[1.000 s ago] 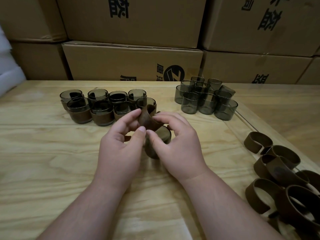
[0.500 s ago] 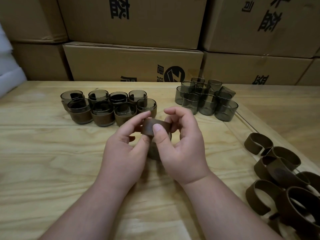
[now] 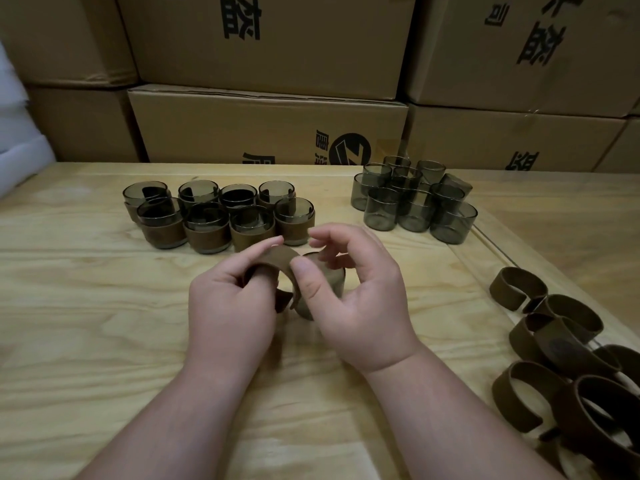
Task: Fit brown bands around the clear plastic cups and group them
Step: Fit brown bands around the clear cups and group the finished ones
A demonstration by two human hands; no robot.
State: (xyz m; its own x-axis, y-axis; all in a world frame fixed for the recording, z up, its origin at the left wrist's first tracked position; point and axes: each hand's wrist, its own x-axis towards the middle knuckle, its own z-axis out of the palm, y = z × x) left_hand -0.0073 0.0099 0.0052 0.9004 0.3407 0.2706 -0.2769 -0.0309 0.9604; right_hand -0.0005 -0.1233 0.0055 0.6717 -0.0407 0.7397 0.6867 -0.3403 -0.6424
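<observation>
Now the left hand (image 3: 228, 306) and right hand (image 3: 360, 292) both pinch 1 brown band (image 3: 273, 259) over a clear cup (image 3: 325, 289) at mid-table; better spread it evenly, slide it down square, then join the banded cups (image 3: 221, 216).

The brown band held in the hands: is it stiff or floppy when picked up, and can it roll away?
The brown band probably flexes yet springs back: it bends open between both hands, while the loose bands keep their curl. Being open C-shapes lying flat, they seem unlikely to roll. It looks thin, so likely light.
</observation>
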